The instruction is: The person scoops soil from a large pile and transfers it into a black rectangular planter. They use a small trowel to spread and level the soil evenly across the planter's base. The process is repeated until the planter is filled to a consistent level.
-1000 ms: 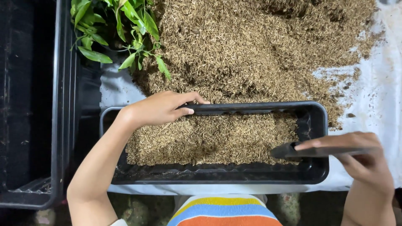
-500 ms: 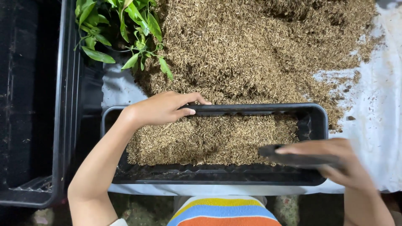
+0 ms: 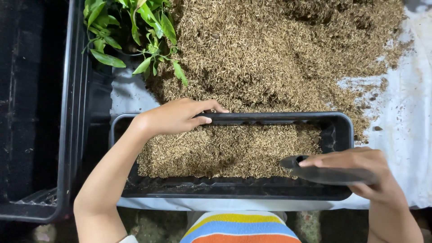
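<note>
A long black planter trough (image 3: 335, 135) is seen lying crosswise on a white sheet (image 3: 405, 135), approx. half filled w/ brown husk mix (image 3: 225, 150). The far rim is gripped by the left hand (image 3: 177, 116), fingers curled over the edge, thumb inside. A dark trowel (image 3: 328, 173) is clamped in the right hand (image 3: 364, 173), its tip held over the trough's right end, just above the mix. A larger heap of husk (image 3: 279, 54) is spread beyond the trough. A leafy green plant (image 3: 130, 31) is seen at top left, beside a black crate (image 3: 72, 112).
</note>
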